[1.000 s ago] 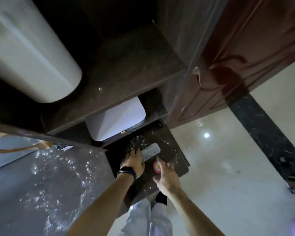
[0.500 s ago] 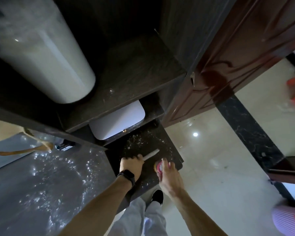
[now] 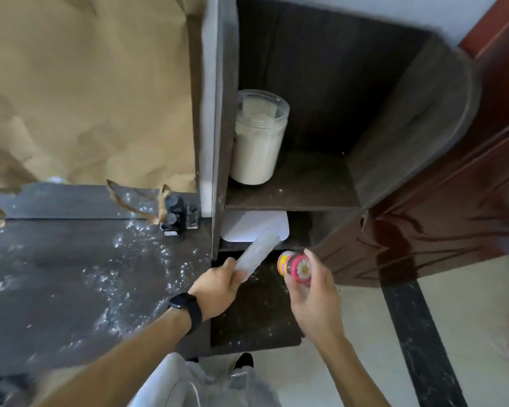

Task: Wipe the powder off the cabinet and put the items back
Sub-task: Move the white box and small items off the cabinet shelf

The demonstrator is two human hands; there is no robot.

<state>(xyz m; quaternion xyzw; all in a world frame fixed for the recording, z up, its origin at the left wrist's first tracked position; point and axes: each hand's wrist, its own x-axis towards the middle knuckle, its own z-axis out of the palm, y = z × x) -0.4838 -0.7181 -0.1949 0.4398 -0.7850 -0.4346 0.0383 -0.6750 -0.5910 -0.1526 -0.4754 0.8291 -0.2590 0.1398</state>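
Now | left hand [image 3: 218, 284] curled round a pale flat packet [image 3: 257, 251] | right hand [image 3: 312, 292] fingers wrapped on a small pink daisy jar [image 3: 296, 267] | both above the powder-flecked cabinet ledge [image 3: 256, 315]

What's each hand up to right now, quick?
Left hand: grips one end of a flat silvery pack.
Right hand: fingers curled round a small pink daisy-print jar.

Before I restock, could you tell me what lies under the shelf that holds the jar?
A white rounded object lies there; the shelf covers its back, and the pale strip in the left hand crosses its front.
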